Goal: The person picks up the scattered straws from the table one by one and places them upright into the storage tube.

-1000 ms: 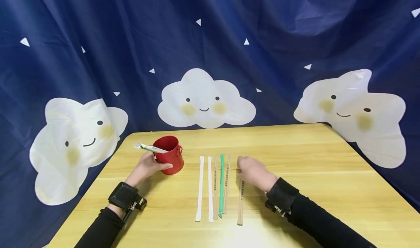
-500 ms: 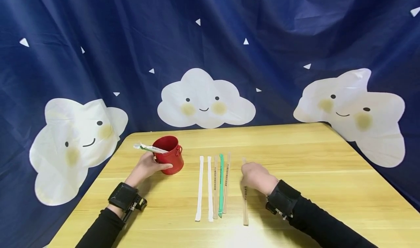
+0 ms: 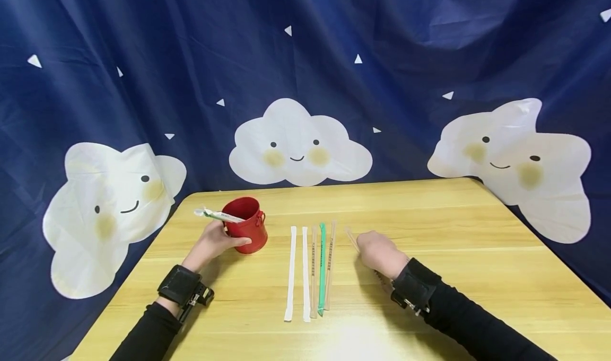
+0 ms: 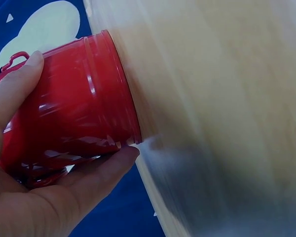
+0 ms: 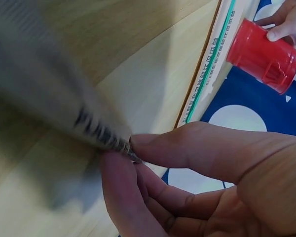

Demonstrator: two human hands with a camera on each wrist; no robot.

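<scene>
My left hand [image 3: 217, 241] grips a small red bucket [image 3: 253, 238] from its left side, thumb across the front. A white and green wrapped straw [image 3: 220, 216] leans out over the bucket's rim. To the right, my right hand [image 3: 380, 253] pinches a clear-wrapped straw [image 3: 352, 239] with dark print, slanting under the hand. In the right wrist view the thumb and forefinger meet on the printed wrapper [image 5: 93, 128]. Between the hands lie two white paper-wrapped straws [image 3: 290, 276], a green-wrapped straw [image 3: 322, 271] and two clear-wrapped printed straws [image 3: 313, 287], side by side.
The light wooden table [image 3: 429, 212] carries everything. A dark blue curtain [image 3: 200, 85] with smiling clouds hangs right behind its far edge. Each wrist wears a black strap with a small camera.
My right hand has moved a little to the right with the straw, which has turned from lying lengthwise to a slant. The left hand and bucket stay put.
</scene>
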